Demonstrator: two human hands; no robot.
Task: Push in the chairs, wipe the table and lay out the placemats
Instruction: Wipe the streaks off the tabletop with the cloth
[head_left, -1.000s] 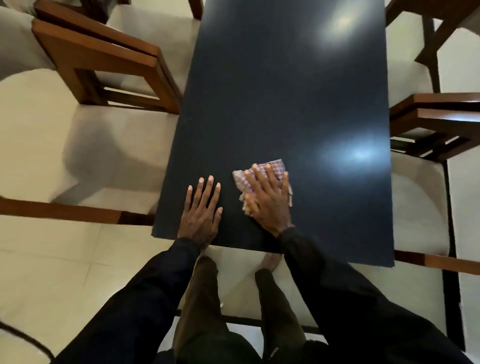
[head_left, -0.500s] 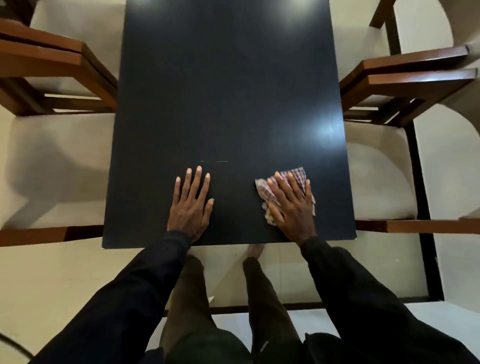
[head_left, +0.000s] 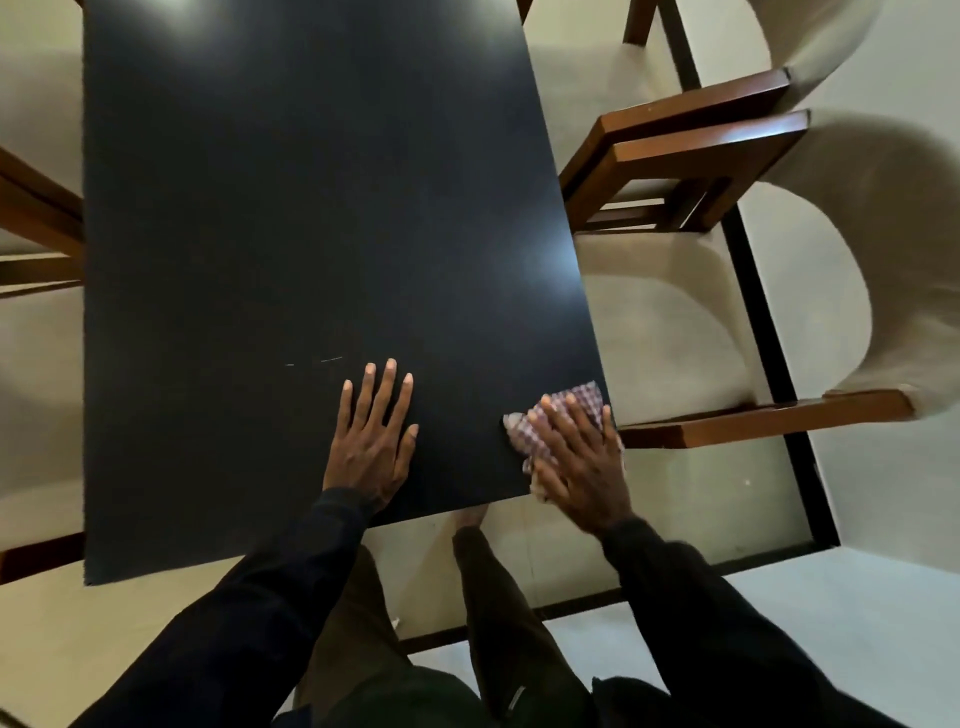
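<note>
Head view, looking down over the near end of the table.

- Table (head_left: 311, 234): dark, matt rectangular top with two soft light glares on it. A short pale scratch mark lies just beyond the left fingertips.
- Left hand (head_left: 371, 447): lies flat, palm down, on the top near the near edge. Fingers are straight and slightly spread, the thumb is out to the side, and it holds nothing.
- Right hand (head_left: 579, 462): lies flat, palm down, on the checked cloth (head_left: 584, 399). Fingers are straight and a little apart, pressing it to the top and not curled round it.
- Cloth: red-and-white check, bunched, at the near right corner of the table. It shows beyond the fingertips and beside the thumb, and its near part reaches the table edge.
- Near right chair (head_left: 665, 332): cream seat runs up to the table's right edge, with a brown wooden arm (head_left: 769, 418) on its near side.
- Far right chair (head_left: 696, 140): stands just behind the near one, its wooden frame close to the table edge.
- Left chairs (head_left: 36, 218): cream seats and brown wood beside the left edge, partly cut off by the frame.
- Person: dark sleeves, brown trousers, one foot visible under the near edge.
- Floor (head_left: 831, 623): pale tiles with dark lines.
</note>
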